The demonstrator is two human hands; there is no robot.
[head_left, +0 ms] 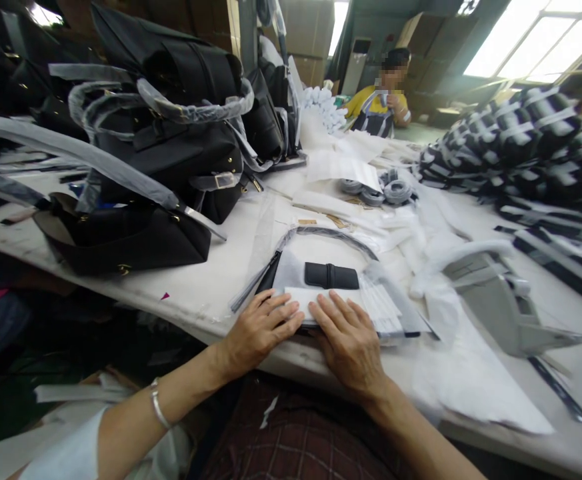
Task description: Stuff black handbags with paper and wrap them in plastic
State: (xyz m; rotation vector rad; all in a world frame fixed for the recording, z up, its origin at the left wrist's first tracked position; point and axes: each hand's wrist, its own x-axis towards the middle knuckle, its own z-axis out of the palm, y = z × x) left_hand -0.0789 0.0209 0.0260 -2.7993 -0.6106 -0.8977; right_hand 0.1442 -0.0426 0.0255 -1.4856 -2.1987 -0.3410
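Note:
A black handbag point(331, 275) lies flat at the table's front edge, partly covered by white wrapping paper point(381, 308). Its plastic-wrapped handle point(331, 233) arches away toward the back. My left hand point(265, 323) rests on the near left part of the paper, fingers stretched out. Beside it, my right hand point(348, 337) presses on the paper with its fingers spread flat. Neither hand grips anything. The bag's near edge is partly hidden under both hands.
Black handbags point(171, 147) with wrapped straps are piled on the left. A grey tape dispenser point(495, 300) stands at right, before a heap of wrapped black straps or bags point(525, 140). Rolled coils point(395, 190) lie farther back. A person in yellow point(401, 103) sits across the table.

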